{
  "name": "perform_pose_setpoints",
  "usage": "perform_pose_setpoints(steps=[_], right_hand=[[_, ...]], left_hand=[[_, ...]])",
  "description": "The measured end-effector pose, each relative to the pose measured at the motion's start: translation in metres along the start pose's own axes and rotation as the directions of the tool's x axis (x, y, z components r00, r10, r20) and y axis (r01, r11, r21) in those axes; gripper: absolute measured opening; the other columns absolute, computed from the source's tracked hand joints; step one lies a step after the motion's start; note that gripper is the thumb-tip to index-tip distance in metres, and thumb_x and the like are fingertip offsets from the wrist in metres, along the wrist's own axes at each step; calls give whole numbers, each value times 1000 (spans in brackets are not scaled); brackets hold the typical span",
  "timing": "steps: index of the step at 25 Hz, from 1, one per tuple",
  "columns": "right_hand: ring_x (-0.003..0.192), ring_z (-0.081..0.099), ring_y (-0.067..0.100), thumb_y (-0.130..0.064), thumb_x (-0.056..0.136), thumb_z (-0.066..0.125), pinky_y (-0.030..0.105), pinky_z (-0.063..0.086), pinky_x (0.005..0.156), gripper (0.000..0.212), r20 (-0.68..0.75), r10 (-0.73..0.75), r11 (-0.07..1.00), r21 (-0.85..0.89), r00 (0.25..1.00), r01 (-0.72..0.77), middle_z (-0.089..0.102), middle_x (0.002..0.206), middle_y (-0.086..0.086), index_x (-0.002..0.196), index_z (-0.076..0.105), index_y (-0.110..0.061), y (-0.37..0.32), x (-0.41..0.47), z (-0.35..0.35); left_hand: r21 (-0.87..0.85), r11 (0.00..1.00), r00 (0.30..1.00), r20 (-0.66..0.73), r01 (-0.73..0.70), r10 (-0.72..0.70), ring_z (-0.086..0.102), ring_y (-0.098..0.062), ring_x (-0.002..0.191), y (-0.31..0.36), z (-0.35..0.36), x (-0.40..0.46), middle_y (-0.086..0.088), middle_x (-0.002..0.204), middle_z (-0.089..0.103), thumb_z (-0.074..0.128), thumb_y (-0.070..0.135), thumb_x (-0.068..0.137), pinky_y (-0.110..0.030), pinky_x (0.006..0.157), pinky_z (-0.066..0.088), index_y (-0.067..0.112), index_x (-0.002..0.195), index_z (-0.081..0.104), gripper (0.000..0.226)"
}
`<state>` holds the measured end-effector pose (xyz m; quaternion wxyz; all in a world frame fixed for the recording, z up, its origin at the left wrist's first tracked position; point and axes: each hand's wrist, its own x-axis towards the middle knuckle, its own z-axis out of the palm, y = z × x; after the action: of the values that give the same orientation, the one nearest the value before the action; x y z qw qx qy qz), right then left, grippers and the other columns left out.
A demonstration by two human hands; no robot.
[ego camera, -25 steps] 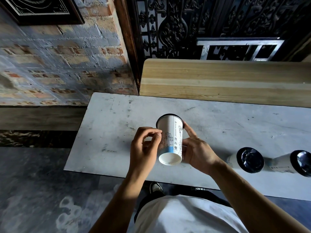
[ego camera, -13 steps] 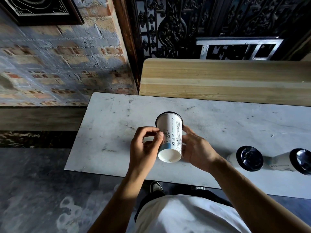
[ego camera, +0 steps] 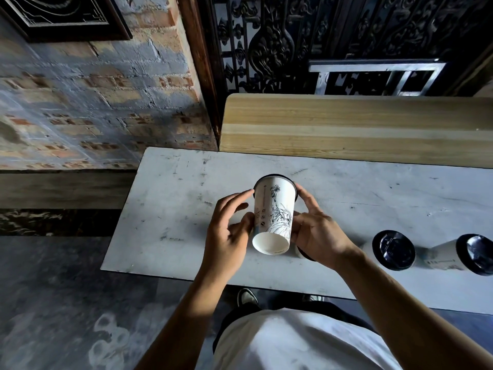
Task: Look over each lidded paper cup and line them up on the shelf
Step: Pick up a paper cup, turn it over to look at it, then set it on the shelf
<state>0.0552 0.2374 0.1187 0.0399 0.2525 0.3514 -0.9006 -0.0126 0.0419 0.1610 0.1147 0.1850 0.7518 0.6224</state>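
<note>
Fingertips (ego camera: 249, 193) of the left hand (ego camera: 229, 231) touch the dark lid rim, fingers spread loosely along the wall of the paper cup (ego camera: 273, 217). Right hand (ego camera: 317, 233) clamps the opposite side, thumb up by the rim. Cup's tipped over, base toward the camera, lid pointing away, held above the white shelf (ego camera: 165, 209). Off to the right, two more lidded cups (ego camera: 394, 250) (ego camera: 474, 253) stand side by side on that shelf.
</note>
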Motion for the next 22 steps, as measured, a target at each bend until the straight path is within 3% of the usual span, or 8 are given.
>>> perform_pose_setpoints(steps=[3,7,9,10,14,16,19,22], right_hand=[[116,44,42,11,95,46,64,25,118,68,-7,-13,1000,-8,1000,13,50,127,35,143,53,-37,0,2,-3],[115,60,39,2,98,49,55,49,104,56,-22,0,1000,9,1000,0,60,137,32,146,51,-27,-7,-5,8],[110,68,36,-2,98,50,48,59,89,50,-20,14,1000,21,1000,-14,62,138,29,145,54,-20,-10,-9,11],[109,68,36,-3,98,50,47,59,88,48,-21,11,1000,27,1000,-11,61,139,27,144,56,-17,-11,-9,11],[116,54,38,-5,98,50,58,36,115,42,-59,-22,1000,7,998,23,55,147,24,138,62,-9,-9,-5,7],[118,51,38,-2,97,47,57,32,117,43,-59,-33,999,0,998,33,60,140,23,138,61,-4,-8,-2,7],[96,57,32,9,94,41,44,46,94,52,-70,-28,999,41,997,31,65,118,20,143,53,-3,-9,0,6],[65,53,18,13,96,39,29,52,63,51,-92,-18,1000,22,996,20,65,93,15,136,55,-14,-10,0,9]], left_hand=[[55,990,990,57,-133,130,56,-8,129,1,-1,0,-4,136,57,54,-7,94,-12,88,50,24,129,67,48],[59,983,982,80,-176,171,66,-16,113,-4,0,1,-4,130,61,51,-8,92,-27,92,55,20,114,77,44],[66,986,987,64,-150,146,64,-17,120,-4,2,0,-5,126,64,52,-6,90,-29,96,55,21,108,78,41],[48,990,990,57,-133,130,63,-18,123,-4,3,-1,-6,124,64,53,-4,90,-29,97,54,21,106,78,38],[-83,996,999,45,-12,16,64,-12,116,-1,4,-4,-9,116,68,61,19,91,-15,90,49,16,99,74,15],[-112,991,997,22,73,-71,68,-5,101,2,5,-4,-7,106,72,66,27,89,-12,83,50,13,95,72,17],[-119,979,986,-15,166,-169,70,1,87,2,6,-2,6,91,76,70,27,86,-11,77,51,12,92,69,17],[-134,972,980,0,195,-197,72,2,88,0,5,-1,18,92,78,73,29,83,-11,76,53,13,100,68,24]])
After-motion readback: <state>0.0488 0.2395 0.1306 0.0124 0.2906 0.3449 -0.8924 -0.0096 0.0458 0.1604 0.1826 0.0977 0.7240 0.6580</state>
